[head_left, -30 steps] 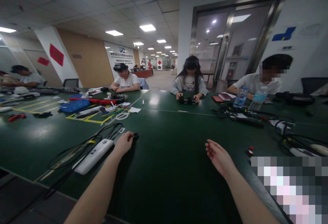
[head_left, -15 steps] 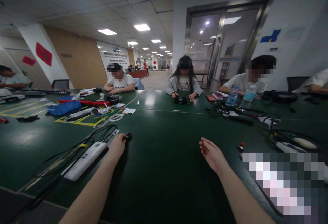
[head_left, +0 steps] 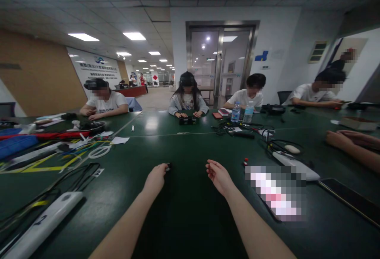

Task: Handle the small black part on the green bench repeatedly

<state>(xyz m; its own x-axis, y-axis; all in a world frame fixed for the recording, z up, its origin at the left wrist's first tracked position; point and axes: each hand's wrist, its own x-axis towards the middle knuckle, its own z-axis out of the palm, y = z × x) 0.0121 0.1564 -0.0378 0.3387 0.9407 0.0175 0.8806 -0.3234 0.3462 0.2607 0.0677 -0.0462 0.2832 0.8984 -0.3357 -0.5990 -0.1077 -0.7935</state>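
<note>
My left hand (head_left: 156, 176) is closed, its fingertips pinching a small dark object (head_left: 169, 166) just above the green table (head_left: 184, 219). What kind of object it is, I cannot make out. My right hand (head_left: 219, 176) is held to the right of it, palm turned inward, the fingers loosely bent with nothing visible in them. A gap of bare green surface lies between the two hands. Right of my right hand is a phone-like device with a blurred bright screen (head_left: 274, 193), and a small red-and-black item (head_left: 246, 161) sits by its upper corner.
A white power strip (head_left: 44, 223) with black cables lies at left, near a coil of white cable (head_left: 99, 152) and a blue tray (head_left: 18, 146). Two bottles (head_left: 248, 112) stand farther back. Another power strip (head_left: 295, 166) and a dark phone (head_left: 350, 199) lie right. Several people sit around.
The view has turned to the right. My left hand, with the small dark object, has moved away from the power strip and closer to my right hand.
</note>
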